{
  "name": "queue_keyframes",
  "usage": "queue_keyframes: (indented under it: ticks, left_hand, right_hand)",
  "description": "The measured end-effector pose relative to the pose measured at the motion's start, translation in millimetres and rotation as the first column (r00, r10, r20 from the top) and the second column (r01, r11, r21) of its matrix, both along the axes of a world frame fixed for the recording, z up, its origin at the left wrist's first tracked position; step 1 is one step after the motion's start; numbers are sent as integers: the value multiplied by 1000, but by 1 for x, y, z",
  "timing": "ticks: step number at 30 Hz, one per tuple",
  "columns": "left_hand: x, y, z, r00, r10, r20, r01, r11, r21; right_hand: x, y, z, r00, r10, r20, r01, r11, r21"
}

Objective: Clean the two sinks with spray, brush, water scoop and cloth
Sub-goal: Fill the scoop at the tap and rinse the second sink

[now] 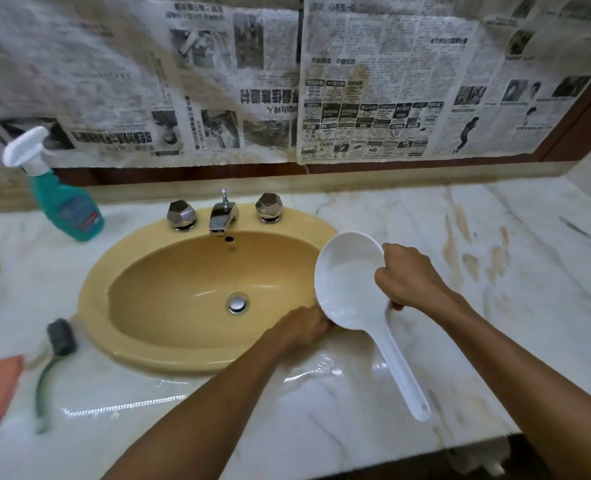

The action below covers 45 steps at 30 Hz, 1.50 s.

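The water scoop [351, 282] is gripped by the right hand [410, 277], whose fingers are curled round the neck where bowl meets handle. From that grip the bowl extends leftward, toward the yellow sink [197, 292], overhanging its right rim; the long handle trails back toward the person and to the right. The left hand [304, 329] is laid on the sink's near rim just below the bowl; whether anything is held there cannot be told. A leftward tip is judged sufficient for pouring.
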<state>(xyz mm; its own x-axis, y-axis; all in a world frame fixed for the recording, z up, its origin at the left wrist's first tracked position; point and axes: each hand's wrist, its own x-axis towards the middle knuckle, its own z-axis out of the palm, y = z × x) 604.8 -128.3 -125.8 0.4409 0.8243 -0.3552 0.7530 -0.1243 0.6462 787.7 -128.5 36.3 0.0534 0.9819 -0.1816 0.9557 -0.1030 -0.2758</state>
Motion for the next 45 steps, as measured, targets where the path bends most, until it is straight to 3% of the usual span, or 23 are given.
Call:
queue_keyframes:
  ticks: [7,17,24,27,29,32,34,41,45]
  left_hand:
    - [-62,-33,6,927,-46,-373,126,973,192]
    - [-175,-57,16,888,20,-460,110,961,253]
    - [-251,-51,22,927,135,-351,-45,967,253]
    - [-277,-41,29,921,252,-296,-202,961,191]
    - [-298,-28,29,950,226,-215,-169,952,254]
    - [-328,3,13,865,142,-481,-12,964,264]
    - [-344,24,7,820,171,-546,-47,971,235]
    - [-341,98,8,836,235,-495,-95,952,292]
    - [-314,146,17,932,296,-208,-222,922,318]
  right_hand:
    - [-59,-31,4,999,30,29,-31,999,29]
    - [-176,-45,4,988,155,14,-155,987,49]
    - [-269,-29,4,976,217,-31,-214,972,93]
    - [-304,-13,1,965,261,-35,-254,957,143]
    - [-322,-1,1,956,293,-16,-286,944,164]
    - [-345,21,3,946,323,6,-319,931,179]
    - [-357,36,4,945,327,32,-326,924,198]
    - [-357,100,7,962,263,69,-272,926,264]
    - [-341,134,23,976,186,112,-212,925,316]
